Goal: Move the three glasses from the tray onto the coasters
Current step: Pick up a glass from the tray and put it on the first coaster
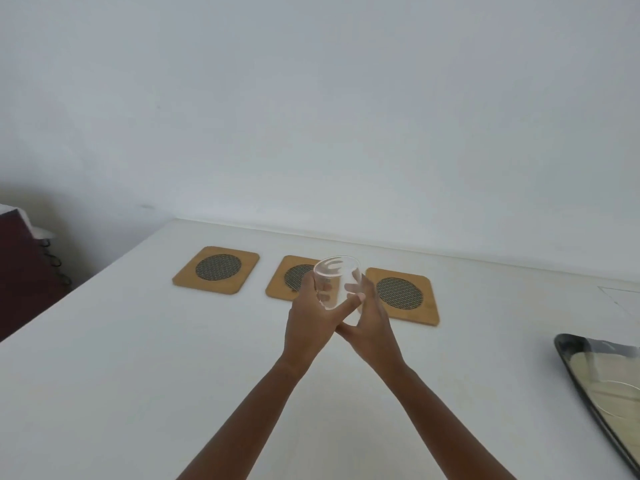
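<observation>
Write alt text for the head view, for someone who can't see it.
Both hands, left hand and right hand, hold a clear glass in a shared grip above a white table, in front of the middle coaster of three bare wooden ones. A dark tray sits at the right edge, with at least one more glass on it.

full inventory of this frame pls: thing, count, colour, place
coasters: 3, tan wood with dark mesh centres, in a row at the table's far side: left, middle partly hidden by the hands, right; all bare
held glass: 1, clear, in the air in front of the middle coaster
tray: 1, dark rim with pale inside, right edge, cut off by the frame
glass on tray: at least 1, clear, faint
table: 1, white
wall: white, behind
dark red object: 1, far left
left hand: 1, on the held glass
right hand: 1, on the held glass
</observation>
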The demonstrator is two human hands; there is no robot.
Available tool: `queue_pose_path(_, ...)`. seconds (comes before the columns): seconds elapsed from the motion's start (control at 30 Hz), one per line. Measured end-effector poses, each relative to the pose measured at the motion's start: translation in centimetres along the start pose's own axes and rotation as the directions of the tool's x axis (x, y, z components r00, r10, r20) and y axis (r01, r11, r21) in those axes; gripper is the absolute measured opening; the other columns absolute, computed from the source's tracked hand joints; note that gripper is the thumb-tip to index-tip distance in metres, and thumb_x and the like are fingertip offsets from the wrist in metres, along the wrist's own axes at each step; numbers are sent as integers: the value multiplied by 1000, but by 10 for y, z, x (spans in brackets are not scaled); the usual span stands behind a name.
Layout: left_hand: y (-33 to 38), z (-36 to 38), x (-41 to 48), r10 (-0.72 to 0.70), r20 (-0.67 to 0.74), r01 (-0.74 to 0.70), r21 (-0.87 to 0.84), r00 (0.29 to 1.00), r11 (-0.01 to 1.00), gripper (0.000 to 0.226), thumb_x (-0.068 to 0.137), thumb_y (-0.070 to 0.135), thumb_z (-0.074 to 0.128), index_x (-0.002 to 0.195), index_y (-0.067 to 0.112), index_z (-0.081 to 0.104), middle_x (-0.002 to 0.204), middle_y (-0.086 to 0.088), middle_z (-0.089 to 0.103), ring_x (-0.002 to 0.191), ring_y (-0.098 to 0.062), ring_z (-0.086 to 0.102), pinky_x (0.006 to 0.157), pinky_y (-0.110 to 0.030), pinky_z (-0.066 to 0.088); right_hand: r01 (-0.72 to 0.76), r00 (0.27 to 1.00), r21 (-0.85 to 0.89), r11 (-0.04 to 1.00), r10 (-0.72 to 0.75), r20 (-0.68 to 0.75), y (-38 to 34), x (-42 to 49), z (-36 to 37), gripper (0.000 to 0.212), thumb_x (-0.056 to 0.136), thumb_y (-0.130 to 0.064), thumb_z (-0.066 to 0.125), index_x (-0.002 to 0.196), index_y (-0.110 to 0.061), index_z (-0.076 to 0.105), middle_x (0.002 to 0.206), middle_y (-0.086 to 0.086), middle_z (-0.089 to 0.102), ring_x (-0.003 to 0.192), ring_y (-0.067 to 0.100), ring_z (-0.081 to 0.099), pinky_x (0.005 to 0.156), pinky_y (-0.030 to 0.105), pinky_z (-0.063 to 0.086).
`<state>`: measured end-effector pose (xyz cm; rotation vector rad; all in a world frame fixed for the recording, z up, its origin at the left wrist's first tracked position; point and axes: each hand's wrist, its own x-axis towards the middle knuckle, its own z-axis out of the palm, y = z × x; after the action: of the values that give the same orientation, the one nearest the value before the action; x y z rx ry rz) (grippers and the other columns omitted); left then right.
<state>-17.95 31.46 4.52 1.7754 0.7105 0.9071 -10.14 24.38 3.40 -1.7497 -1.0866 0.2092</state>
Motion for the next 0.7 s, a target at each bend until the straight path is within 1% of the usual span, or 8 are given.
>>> queue_pose_path(0.1, -12, -23, 11, -13, 41, 12, 24, 999, 1000, 56, 62, 50, 68, 107, 24, 48, 99, 9, 60, 95, -13, 59, 76, -22, 48, -36, 999, 117, 992, 35, 12, -1, 12, 22, 74, 67, -20, 80, 127, -22, 37, 121, 4, 57, 117, 19, 55, 97, 29, 44)
queue_pose_path(0.23, -29, -56, 23, 14, 52, -14, 11, 999, 1000, 42, 72, 63, 55, 107, 43, 47, 109, 12, 60, 99, -2, 59, 83, -25, 49, -105, 993, 206, 973, 91, 80, -4, 29, 45, 60, 69, -21, 79, 116, -24, 42, 104, -14, 59, 106, 11, 59, 83, 12, 46)
queue_pose_path(0.3, -37, -73, 27, 18, 2, -18, 30, 1000, 999, 46, 80, 65, 45, 117, 37, 47, 110, 12, 57, 97, 6, 55, 80, -19, 45, -149, 986, 240, 959, 124, 114, -4, 38, 56, 68, 65, -26, 80, 121, -19, 42, 107, -10, 59, 106, 11, 58, 87, 15, 47)
queue_pose_path(0.37, -49, -88, 30, 19, -65, -11, 122, 998, 992, 52, 86, 57, 36, 125, 24, 44, 117, 4, 56, 104, -7, 57, 82, -23, 43, -195, 976, 307, 932, 154, 153, -4, 45, 66, 75, 57, -31, 77, 123, -20, 42, 113, -4, 58, 112, 13, 56, 93, 26, 48)
queue_pose_path(0.47, -78, -110, 35, 33, -114, 10, 359, 993, 933, 44, 92, 43, 39, 129, 18, 41, 132, -3, 50, 119, -21, 50, 91, -36, 43, -239, 963, 444, 863, 150, 226, -7, 56, 77, 75, 56, -21, 73, 124, -17, 42, 122, 3, 55, 117, 16, 52, 79, 12, 52)
queue_pose_path(0.57, -106, -130, 38, 57, -127, 24, 558, 990, 829, 59, 88, 51, 35, 128, 8, 43, 131, -14, 52, 119, -31, 50, 92, -45, 45, -252, 956, 479, 841, 139, 258, -8, 68, 87, 75, 59, -14, 69, 128, -10, 39, 131, 10, 51, 123, 21, 49, 74, 3, 50)
queue_pose_path(0.63, -128, -141, 43, 52, -140, 53, 658, 989, 751, 73, 83, 57, 25, 127, 1, 43, 129, -24, 52, 120, -39, 50, 93, -50, 46, -242, 955, 460, 854, 127, 267, -8, 78, 94, 72, 59, -14, 72, 124, -11, 41, 128, 10, 53, 122, 21, 50, 80, 7, 50)
queue_pose_path(0.7, -146, -152, 49, 14, -150, 99, 715, 989, 692, 76, 82, 56, 25, 129, -1, 41, 131, -30, 49, 123, -44, 46, 96, -54, 43, -241, 952, 446, 862, 121, 280, -8, 88, 101, 67, 64, -8, 75, 121, -13, 41, 120, 9, 54, 118, 20, 51, 76, 9, 52)
